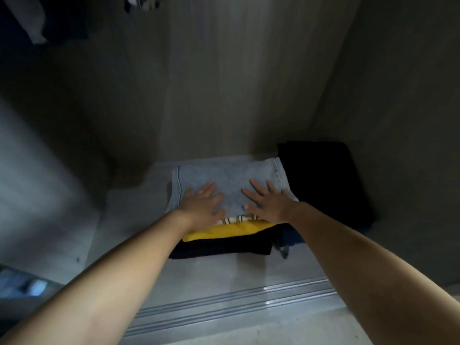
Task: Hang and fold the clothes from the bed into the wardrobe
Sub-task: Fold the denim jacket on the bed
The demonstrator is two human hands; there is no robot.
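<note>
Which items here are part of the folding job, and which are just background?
Job:
- folded jeans, pressed flat by left hand and right hand
- striped top, yellow top, dark garment beneath
- black pile alongside

Background:
- door track
- hanging clothes

Left hand (202,201) and right hand (267,201) flat, fingers (256,184) spread, pressing folded light denim (229,178) atop stack on wardrobe floor (224,270). Beneath denim: striped piece (239,218), yellow garment (229,230), dark garment (224,247). Black folded pile (323,180) just right, touching denim.
</note>
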